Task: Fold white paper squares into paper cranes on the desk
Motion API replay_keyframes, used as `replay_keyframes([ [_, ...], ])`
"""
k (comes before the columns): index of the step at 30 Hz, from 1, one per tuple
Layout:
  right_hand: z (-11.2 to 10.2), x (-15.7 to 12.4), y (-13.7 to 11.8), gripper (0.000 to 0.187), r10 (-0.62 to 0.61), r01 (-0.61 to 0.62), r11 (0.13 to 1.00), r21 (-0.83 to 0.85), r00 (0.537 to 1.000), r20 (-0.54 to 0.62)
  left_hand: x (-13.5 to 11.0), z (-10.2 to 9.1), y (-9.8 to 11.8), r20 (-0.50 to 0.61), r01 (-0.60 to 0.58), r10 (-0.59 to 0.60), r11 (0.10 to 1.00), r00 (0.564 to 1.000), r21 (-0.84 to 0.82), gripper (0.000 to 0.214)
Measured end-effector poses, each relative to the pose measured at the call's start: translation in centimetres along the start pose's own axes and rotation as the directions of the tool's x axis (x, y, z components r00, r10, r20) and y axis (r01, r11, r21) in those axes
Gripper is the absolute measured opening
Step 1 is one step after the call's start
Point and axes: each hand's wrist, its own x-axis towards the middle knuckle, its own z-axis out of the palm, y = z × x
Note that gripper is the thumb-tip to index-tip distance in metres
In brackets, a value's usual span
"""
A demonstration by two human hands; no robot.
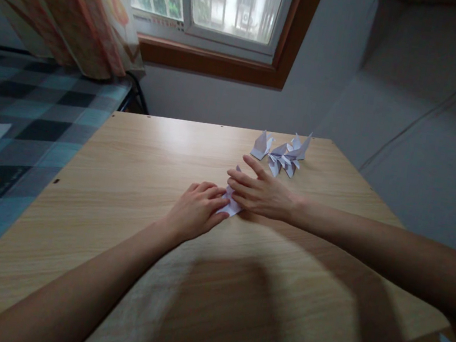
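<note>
Wood-grain table under folded paper; window beyond.

The worktop is showing smooth, pale wood grain across the middle of the frame, with a soft sheen glowing near its upper edge. At the centre, the paper is looking matt and thin; the folded papers, right of upper centre, are showing the same matt finish. At upper left, the curtain is hanging as soft cloth; below, the bedspread is looking like matt cloth. At the top, smooth glass is sitting inside brown wood trim.
</note>
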Motion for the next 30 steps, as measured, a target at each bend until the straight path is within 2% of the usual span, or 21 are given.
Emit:
replay_keyframes([
  [3,1.1,-1.2,-0.2,0.034,0.182,-0.160,0.973,0.163,0.975,-0.127,0.1,0.0,0.0,0.012,-0.005,0.005,1.000,1.000,-0.006,0.023],
  [6,2.3,-1.8,-0.3,0.058,0.442,-0.368,0.875,0.316,0.872,-0.209,0.1,0.2,-0.1,0.004,-0.034,0.034,0.999,0.999,-0.023,0.027],
  [8,3.1,-1.8,-0.5,0.071,0.539,-0.429,0.805,0.409,0.817,-0.205,0.1,0.4,-0.2,0.008,-0.066,0.066,0.997,0.998,-0.028,0.033],
  [10,3.8,-1.6,-0.8,0.063,0.600,-0.471,0.737,0.484,0.786,-0.149,0.0,0.6,-0.3,0.024,-0.097,0.097,0.995,0.995,-0.028,0.039],
  [14,4.9,-1.4,-2.0,0.024,0.724,-0.631,0.609,0.481,0.690,-0.011,0.0,0.5,-0.3,0.067,-0.105,0.107,0.994,0.992,-0.040,0.039],
  [16,5.4,-1.3,-2.6,0.021,0.756,-0.680,0.577,0.453,0.654,0.019,0.1,0.3,-0.2,0.052,-0.064,0.067,0.996,0.996,-0.063,0.034],
  [18,5.9,-1.4,-3.1,0.021,0.742,-0.673,0.588,0.448,0.670,0.033,0.0,0.0,-0.2,-0.031,0.022,-0.025,0.995,0.999,-0.099,0.028],
  [20,6.1,-1.5,-3.5,0.019,0.681,-0.613,0.647,0.453,0.732,0.017,-0.2,-0.1,-0.4,-0.129,0.067,-0.086,0.986,0.988,-0.150,0.017],
  [23,6.0,-2.2,-4.0,0.024,0.536,-0.464,0.761,0.453,0.844,-0.035,-0.4,0.1,-0.7,-0.167,-0.037,0.006,0.983,0.986,-0.182,0.028],
  [25,5.7,-2.9,-4.3,0.042,0.441,-0.381,0.805,0.455,0.897,-0.030,-0.5,0.2,-0.9,-0.134,-0.115,0.093,0.978,0.987,-0.173,0.029],
  [27,5.4,-3.6,-4.5,0.067,0.368,-0.342,0.822,0.454,0.929,0.034,-0.5,0.3,-0.9,-0.097,-0.149,0.134,0.974,0.986,-0.168,0.024],
  [29,5.1,-4.0,-4.6,0.087,0.325,-0.354,0.817,0.455,0.935,0.144,-0.4,0.2,-0.7,-0.063,-0.168,0.160,0.972,0.985,-0.163,0.021],
  [30,5.0,-4.0,-4.6,0.092,0.322,-0.378,0.807,0.453,0.926,0.198,-0.4,0.1,-0.6,-0.051,-0.179,0.173,0.972,0.984,-0.155,0.020],
])
